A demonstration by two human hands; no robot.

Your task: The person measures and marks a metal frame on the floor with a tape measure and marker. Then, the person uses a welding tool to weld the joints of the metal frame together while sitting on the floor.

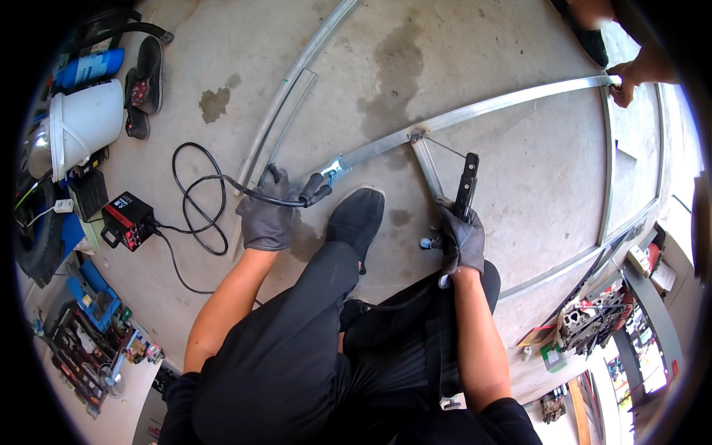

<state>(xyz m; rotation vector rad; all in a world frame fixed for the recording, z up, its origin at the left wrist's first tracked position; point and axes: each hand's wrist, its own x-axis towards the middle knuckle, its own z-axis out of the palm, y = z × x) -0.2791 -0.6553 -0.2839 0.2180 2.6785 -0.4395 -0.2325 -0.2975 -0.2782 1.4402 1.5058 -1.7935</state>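
My left hand point(265, 213), in a dark glove, is closed around the left end of a silvery metal frame point(512, 106), its fingertips partly hidden. A ground clamp point(331, 173) bites the frame beside it, its black cable passing over the glove. My gloved right hand point(461, 236) grips a black electrode holder point(466, 184). From the holder a thin welding rod point(447, 146) reaches to the darkened joint point(417, 135) where a short crossbar point(427, 169) meets the long tube. Another person's hand point(627, 83) holds the frame's far right end.
A black and red welding machine point(129, 221) sits on the left with looped cables point(200, 174). A white bucket point(89, 122), shoes point(144, 81) and a blue bottle point(90, 68) lie beyond it. Further metal tubes point(297, 89) rest on the concrete floor. Tools point(93, 334) crowd the lower left.
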